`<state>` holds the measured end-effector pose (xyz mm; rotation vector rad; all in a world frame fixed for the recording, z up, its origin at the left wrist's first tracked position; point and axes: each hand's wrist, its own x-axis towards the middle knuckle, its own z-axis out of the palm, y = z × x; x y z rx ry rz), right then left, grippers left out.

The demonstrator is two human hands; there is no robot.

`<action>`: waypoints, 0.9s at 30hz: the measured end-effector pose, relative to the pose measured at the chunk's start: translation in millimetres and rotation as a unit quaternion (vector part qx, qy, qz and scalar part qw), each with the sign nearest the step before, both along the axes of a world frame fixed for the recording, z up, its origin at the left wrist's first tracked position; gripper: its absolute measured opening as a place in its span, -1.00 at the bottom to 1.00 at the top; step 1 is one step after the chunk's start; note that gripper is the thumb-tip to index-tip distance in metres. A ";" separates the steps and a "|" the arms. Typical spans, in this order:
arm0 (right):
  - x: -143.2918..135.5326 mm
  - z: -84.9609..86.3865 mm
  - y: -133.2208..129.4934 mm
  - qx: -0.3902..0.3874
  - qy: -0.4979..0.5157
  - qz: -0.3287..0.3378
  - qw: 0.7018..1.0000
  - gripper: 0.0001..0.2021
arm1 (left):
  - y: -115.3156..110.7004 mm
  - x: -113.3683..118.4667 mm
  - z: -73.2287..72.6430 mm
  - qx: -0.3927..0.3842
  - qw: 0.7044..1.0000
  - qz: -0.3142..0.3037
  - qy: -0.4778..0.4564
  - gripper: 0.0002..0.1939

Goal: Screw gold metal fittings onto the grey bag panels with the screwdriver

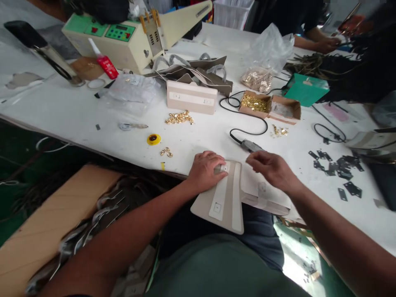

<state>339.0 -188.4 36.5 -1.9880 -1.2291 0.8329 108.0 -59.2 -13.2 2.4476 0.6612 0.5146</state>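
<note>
My left hand grips the upper edge of a beige bag panel, its thumb across the front near a small metal plate. White strips run down the panel, which leans off the table edge over my lap. My right hand hovers above a beige piece at the table's edge, its fingers curled together; whatever they hold, if anything, is hidden. Just behind the right fingers lies a grey corded tool. Left of my left hand are a few gold fittings and a yellow round container.
Gold hardware lies before an upright beige panel. Farther back stand cardboard boxes of fittings, a green box and a cream machine. Black plates are scattered at right. A co-worker's hands are at the far side.
</note>
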 end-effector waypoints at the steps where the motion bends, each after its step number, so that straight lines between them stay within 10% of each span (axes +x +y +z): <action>1: -17.9 -2.5 2.7 -0.009 0.015 0.035 0.999 -0.64 | -0.1 -0.2 -0.3 0.001 1.000 0.000 0.001 -0.71; 14: -60.7 -18.7 27.6 -0.030 -0.087 0.063 0.994 -0.85 | -0.2 -0.6 -4.8 0.003 1.000 -0.006 -0.005 -0.72; 27: -45.7 -23.8 42.8 -0.138 0.076 0.025 0.987 -0.79 | 0.0 -1.6 -1.6 -0.004 1.000 -0.015 0.001 -0.70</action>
